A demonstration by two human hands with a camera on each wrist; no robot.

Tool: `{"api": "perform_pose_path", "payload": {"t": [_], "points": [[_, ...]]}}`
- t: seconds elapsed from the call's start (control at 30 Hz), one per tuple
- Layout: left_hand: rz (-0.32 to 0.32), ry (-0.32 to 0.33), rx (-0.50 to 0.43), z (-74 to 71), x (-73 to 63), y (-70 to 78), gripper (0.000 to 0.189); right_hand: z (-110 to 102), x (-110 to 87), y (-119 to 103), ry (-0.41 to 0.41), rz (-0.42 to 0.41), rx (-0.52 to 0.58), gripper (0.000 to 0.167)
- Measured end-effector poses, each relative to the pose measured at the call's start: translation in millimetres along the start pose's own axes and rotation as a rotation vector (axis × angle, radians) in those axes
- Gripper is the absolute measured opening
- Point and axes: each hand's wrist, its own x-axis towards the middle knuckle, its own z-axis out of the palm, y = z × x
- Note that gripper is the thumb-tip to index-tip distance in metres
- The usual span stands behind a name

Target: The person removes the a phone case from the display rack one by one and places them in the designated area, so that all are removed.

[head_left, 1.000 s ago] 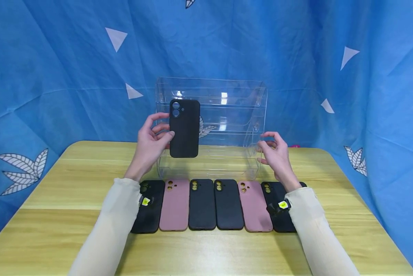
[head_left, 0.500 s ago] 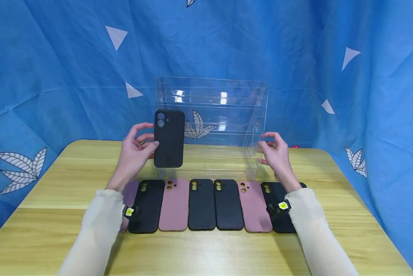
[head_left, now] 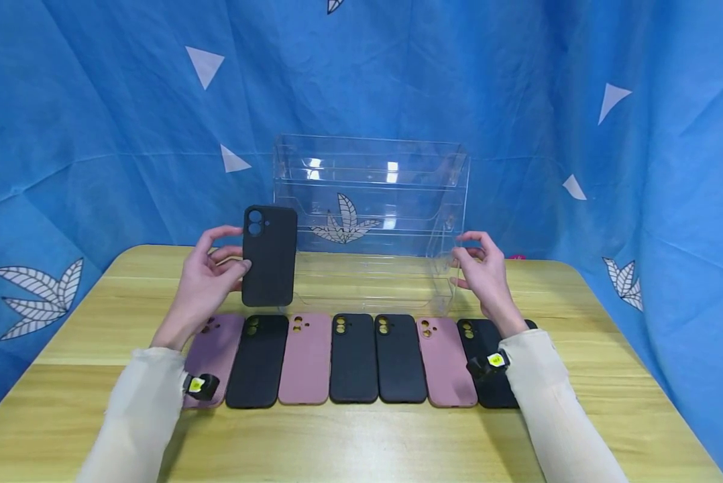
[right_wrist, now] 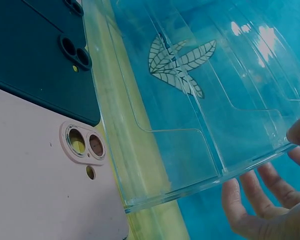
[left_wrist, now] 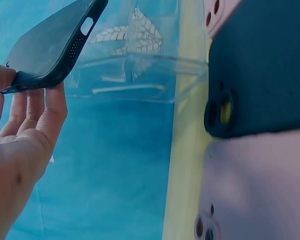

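My left hand (head_left: 207,278) pinches a black phone case (head_left: 269,255) by its left edge, thumb on the back and fingers behind. The case is upright above the table, camera holes at its upper left. In the left wrist view the held case (left_wrist: 52,42) shows its bottom edge with a port cutout. A clear tiered plastic rack (head_left: 367,201) stands at the back; the case overlaps its lower left corner in the head view. At the rack's right side, my right hand (head_left: 482,272) holds the side panel, thumb on one face and fingers on the other (right_wrist: 262,195).
Black and pink phone cases lie side by side in front of the rack, among them a pink one (head_left: 304,359) and a black one (head_left: 353,359). A pink case (head_left: 216,355) is partly under my left wrist. A blue curtain (head_left: 126,100) hangs behind the wooden table (head_left: 361,443).
My left hand has carried the black case left and down, away from the rack's middle. The leftmost pink case has come into view. My right hand has stayed in place.
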Motion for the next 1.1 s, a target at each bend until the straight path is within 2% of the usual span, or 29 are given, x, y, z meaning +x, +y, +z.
{"api": "perform_pose_path", "payload": {"t": [0.23,0.53,0.9,1.1], "points": [[-0.008,-0.018,-0.075,-14.6,-8.8,-3.4,0.048,0.2,1.2,0.5,-0.001,0.0,0.0,0.039],[-0.017,-0.037,-0.049,-37.1,-18.7,-11.7,0.052,0.3,1.3,0.8,-0.001,0.004,0.003,0.04],[-0.052,-0.058,0.111,-66.7,-31.7,-19.9,0.061,0.0,0.2,0.3,-0.007,0.003,0.018,0.042],[-0.098,-0.07,0.157,-83.4,-39.6,-23.6,0.062,-0.5,0.0,0.6,-0.01,-0.004,0.021,0.042]]}}
